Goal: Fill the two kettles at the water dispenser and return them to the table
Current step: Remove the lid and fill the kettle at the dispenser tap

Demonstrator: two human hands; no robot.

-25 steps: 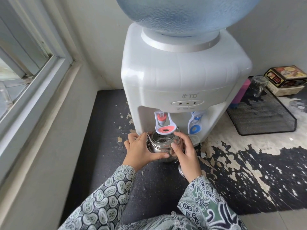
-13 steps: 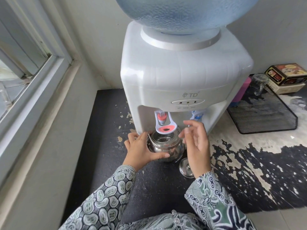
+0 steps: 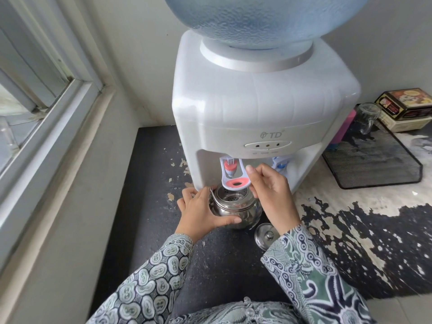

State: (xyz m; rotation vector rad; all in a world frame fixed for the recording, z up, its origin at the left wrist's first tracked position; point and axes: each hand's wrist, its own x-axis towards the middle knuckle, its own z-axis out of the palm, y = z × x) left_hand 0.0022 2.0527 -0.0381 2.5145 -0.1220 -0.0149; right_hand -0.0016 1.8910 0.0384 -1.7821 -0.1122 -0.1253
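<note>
A small steel kettle (image 3: 236, 209) stands open on the dark counter, directly under the red tap lever (image 3: 236, 182) of the white water dispenser (image 3: 257, 101). A strainer shows inside its mouth. My left hand (image 3: 198, 213) grips the kettle's left side, with the thumb across the front. My right hand (image 3: 273, 197) pinches the right edge of the red tap lever between thumb and fingers. The kettle's lid (image 3: 266, 235) lies on the counter by my right wrist. The blue tap (image 3: 280, 163) is partly hidden behind my right hand. No second kettle is in view.
A large blue water bottle (image 3: 257, 17) sits on top of the dispenser. To the right lie a black mesh tray (image 3: 374, 164), a glass mug (image 3: 367, 115) and a printed box (image 3: 406, 106). A window frame (image 3: 35, 90) and wall close the left side.
My right hand has left the kettle's right side, risen and moved to the red tap lever. My left hand has stayed on the kettle.
</note>
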